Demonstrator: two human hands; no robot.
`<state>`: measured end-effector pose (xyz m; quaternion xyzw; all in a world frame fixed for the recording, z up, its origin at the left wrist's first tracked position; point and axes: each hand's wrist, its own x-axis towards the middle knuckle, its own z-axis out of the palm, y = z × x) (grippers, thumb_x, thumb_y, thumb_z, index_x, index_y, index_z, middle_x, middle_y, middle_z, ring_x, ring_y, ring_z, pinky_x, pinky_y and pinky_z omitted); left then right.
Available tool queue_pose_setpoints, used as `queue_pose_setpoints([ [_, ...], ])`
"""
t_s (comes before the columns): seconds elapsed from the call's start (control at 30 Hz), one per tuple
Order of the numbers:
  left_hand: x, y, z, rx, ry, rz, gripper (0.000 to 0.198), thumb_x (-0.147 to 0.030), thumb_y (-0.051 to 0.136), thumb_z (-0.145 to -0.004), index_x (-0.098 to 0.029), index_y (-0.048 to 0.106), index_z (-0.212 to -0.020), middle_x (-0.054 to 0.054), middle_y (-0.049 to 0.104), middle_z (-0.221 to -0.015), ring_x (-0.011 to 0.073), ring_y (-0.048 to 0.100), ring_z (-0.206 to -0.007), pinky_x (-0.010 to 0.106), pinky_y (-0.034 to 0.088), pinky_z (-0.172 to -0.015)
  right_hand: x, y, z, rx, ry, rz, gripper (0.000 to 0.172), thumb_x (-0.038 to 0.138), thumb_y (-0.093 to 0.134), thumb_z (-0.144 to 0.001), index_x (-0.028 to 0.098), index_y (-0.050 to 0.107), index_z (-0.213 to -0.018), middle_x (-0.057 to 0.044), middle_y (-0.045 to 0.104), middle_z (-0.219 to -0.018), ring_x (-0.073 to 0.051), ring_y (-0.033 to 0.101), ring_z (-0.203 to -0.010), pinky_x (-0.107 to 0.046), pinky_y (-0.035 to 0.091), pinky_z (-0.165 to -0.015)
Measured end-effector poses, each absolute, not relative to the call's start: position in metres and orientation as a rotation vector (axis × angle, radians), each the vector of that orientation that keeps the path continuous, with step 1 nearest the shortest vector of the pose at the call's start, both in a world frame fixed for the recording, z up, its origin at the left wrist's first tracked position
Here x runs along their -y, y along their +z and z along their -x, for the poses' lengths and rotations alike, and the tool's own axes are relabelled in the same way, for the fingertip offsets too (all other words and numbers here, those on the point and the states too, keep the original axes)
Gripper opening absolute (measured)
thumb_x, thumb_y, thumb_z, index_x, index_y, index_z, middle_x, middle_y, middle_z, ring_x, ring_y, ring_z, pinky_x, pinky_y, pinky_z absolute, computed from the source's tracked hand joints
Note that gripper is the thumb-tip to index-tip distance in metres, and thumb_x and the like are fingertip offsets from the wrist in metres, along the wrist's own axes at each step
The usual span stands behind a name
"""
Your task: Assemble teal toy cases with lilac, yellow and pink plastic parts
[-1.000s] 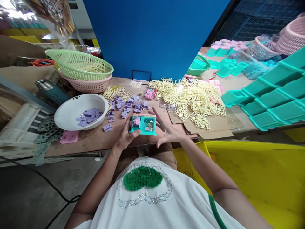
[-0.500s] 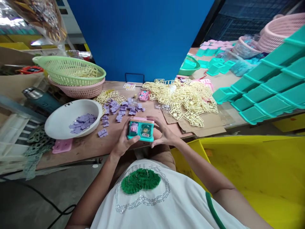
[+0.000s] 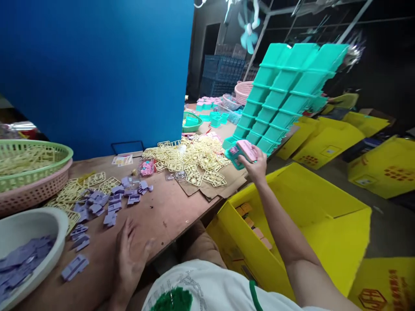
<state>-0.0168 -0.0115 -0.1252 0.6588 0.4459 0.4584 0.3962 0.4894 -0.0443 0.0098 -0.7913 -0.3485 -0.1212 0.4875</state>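
My right hand is raised at the right, its fingers wrapped round the teal and pink toy box, in front of the stacked teal trays. The box is tilted, with its pink side facing up. My left hand is at the table's front edge with its fingers apart and nothing in it. Purple plastic parts lie beyond it and to its left. Cream plastic frames are heaped on cardboard at the middle of the table.
A white bowl of purple pieces and a green basket over a pink one stand at the left. Below my right arm is a large yellow box with several small boxes inside. A blue panel rises behind the table.
The view has turned right. My right hand has carried the toy box up and to the right. My left hand has let go of it and opened.
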Motion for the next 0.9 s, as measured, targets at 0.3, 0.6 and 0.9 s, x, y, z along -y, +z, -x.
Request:
queue_pose_setpoints([
  [0.3,0.011,-0.150,0.013,-1.313,1.325,-2.200,0.073,-0.045,0.074,-0.092,-0.031,0.047,-0.159,0.013,0.066,-0.144,0.0347,0.069,-0.126,0.053,0.057,-0.112,0.017,-0.024,-0.574,0.746,-0.366,2.352,0.061,0.043,0.065,-0.088,0.008,0.059,-0.138,-0.032,0.043,-0.152,-0.044,0.038,-0.139,-0.061,0.036,-0.112],
  [0.6,0.017,-0.136,0.004,-1.417,1.400,-2.516,0.078,-0.028,0.073,-0.094,-0.035,0.039,-0.164,0.010,0.072,-0.132,0.0306,0.074,-0.110,0.045,0.061,-0.097,-0.101,-0.007,-0.597,1.107,-0.331,2.362,0.028,0.034,0.054,-0.100,0.016,0.075,-0.099,-0.025,0.064,-0.124,-0.039,0.043,-0.127,-0.073,0.032,-0.107],
  [0.9,0.029,-0.121,-0.005,-1.468,1.361,-2.267,0.050,-0.026,0.069,-0.097,-0.028,0.060,-0.146,0.009,0.073,-0.133,0.0294,0.072,-0.120,0.045,0.057,-0.110,-0.108,0.017,-0.579,1.018,-0.373,2.399,0.027,0.025,0.054,-0.099,0.007,0.073,-0.107,-0.030,0.060,-0.125,-0.039,0.042,-0.124,-0.069,0.031,-0.104],
])
